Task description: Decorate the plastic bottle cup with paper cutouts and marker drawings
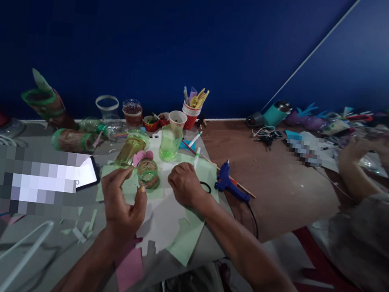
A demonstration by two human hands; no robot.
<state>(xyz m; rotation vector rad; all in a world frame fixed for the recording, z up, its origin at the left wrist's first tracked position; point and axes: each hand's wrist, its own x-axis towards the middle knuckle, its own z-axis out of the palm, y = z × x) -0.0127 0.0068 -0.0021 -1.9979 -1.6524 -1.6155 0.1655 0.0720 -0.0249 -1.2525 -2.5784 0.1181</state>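
My left hand [123, 203] hovers over pale green paper [186, 239], thumb and forefinger spread just beside a small clear cut bottle piece [148, 172] with a green rim. Nothing shows in that hand. My right hand [185, 184] rests on the paper to the right of that piece, fingers curled under; what they hold, if anything, is hidden. A yellowish cut bottle [130, 150] and a green plastic cup [170, 144] stand just behind. A pink heart-like paper shape [143, 155] sits between them.
A blue glue gun [227, 183] lies right of my right hand, its cord trailing. A red cup of tools [191, 113], small bowls and cut bottles line the back. A phone [88, 173] lies at left. Another person's hands [369, 152] work at far right. Pink paper [129, 267] lies near me.
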